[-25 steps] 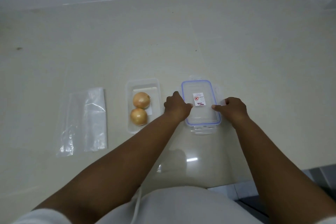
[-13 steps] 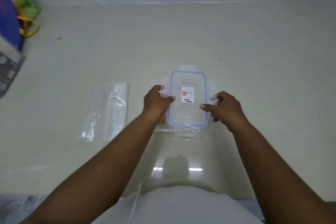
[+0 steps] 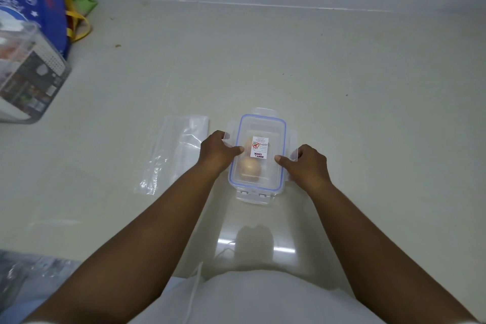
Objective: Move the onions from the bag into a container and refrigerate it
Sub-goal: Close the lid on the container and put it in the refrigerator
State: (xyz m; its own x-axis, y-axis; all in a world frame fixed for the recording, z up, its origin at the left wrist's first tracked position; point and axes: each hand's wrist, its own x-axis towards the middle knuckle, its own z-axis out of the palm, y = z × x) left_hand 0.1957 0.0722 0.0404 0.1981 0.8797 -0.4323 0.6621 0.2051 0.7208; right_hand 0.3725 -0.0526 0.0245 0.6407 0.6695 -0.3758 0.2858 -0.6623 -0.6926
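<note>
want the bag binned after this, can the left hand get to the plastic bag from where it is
Probably yes. The left hand is on the left side of the container lid, and the empty plastic bag lies flat right beside it, with nothing between them.

Bare forearms; white garment at torso; thin white cord.

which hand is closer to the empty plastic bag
Left. The left hand is at the container's left side, just right of the plastic bag; the right hand is across the container, farther away.
</note>
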